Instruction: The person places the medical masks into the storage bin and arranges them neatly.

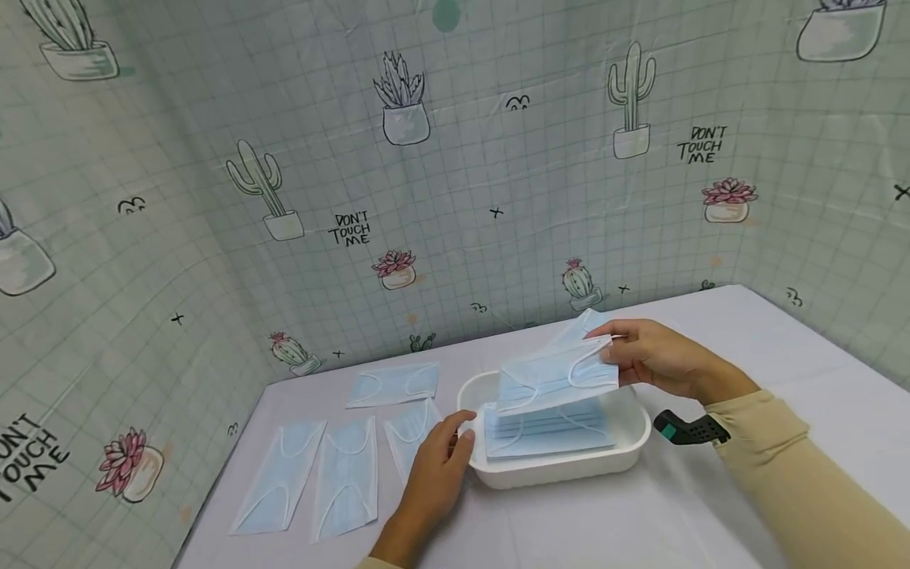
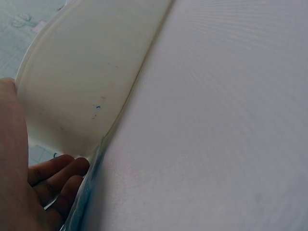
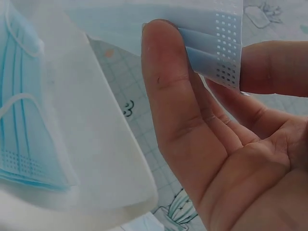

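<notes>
Far left of the pale table [image 1: 235, 553]: a light-blue rectangular pleated face mask with white ear loops [image 1: 280, 478], laid lengthwise. Just beside it, a second mask [image 1: 347, 478], much the same. Behind these, a third mask [image 1: 393, 384] lies crosswise; a fourth mask [image 1: 411, 431] is partly hidden by the left hand.

Left hand [image 1: 435, 466]: holding the left end of a white round-cornered tray [image 1: 562, 476], thumb and index at the rim, other fingers bent low outside the wall. In the tray, a flat stack of blue masks [image 1: 543, 444].

Above the stack, tilted, a raised mask [image 1: 543, 378], loops showing. Right hand [image 1: 657, 359] pinches its right end between thumb and fingers. Beyond, part of another mask [image 1: 577, 328]; cannot tell what supports it.

Far right: black band with green patch [image 1: 690, 428] at the wrist, beige sleeve [image 1: 803, 474].
</notes>
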The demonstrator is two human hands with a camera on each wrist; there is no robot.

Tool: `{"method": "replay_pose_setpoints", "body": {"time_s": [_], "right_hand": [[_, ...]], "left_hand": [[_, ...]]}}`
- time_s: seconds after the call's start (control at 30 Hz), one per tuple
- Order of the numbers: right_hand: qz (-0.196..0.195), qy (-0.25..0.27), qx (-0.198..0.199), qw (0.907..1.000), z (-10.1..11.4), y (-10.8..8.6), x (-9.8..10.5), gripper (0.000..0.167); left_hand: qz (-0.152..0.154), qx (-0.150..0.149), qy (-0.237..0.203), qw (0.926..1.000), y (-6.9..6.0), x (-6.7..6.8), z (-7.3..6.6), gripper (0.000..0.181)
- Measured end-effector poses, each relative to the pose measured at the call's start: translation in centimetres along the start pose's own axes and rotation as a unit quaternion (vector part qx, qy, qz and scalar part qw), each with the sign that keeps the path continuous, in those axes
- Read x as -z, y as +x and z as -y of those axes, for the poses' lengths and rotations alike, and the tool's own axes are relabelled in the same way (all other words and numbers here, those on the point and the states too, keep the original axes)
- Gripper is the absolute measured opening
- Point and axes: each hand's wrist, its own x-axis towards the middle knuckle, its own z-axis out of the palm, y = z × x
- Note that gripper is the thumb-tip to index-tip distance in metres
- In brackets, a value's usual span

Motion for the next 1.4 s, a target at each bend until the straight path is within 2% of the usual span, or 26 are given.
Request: {"method": "replay_pose_setpoints", "body": {"time_s": [0.2,0.37,0.5,0.8,1.0,1.4], "right_hand": [[0.018,-0.007,-0.017,0.9997,-0.4,0.2,-0.7,0.048],[0.023,-0.017,-0.021,0.9994,-0.5,0.0,-0.7,0.048],[0.045,-0.026,-0.027,0.9983,-0.3,0.3,-0.7,0.05],[0.054,-0.061,-0.057,0.995,0.3,1.9,-1.3,0.049],[0.042,-0.057,-0.062,0.9956,0.8,2.7,-1.7,0.049],[0.061,-0.089,-0.089,0.9901,0.5,3.6,-1.9,0.045]], "left_hand": [[-0.001,-0.009,0.004,1.0,0.1,0.0,-0.1,0.04],[0.008,-0.014,0.0,0.9999,0.1,-0.6,0.0,0.038],[0.005,-0.017,-0.003,0.9998,0.1,-0.9,-0.1,0.037],[0.0,-0.011,0.003,0.9999,0.2,-0.2,-0.1,0.039],[-0.003,-0.011,0.003,0.9999,0.1,0.2,0.1,0.038],[-0.005,-0.012,-0.001,0.9999,0.0,0.0,0.3,0.039]]}}
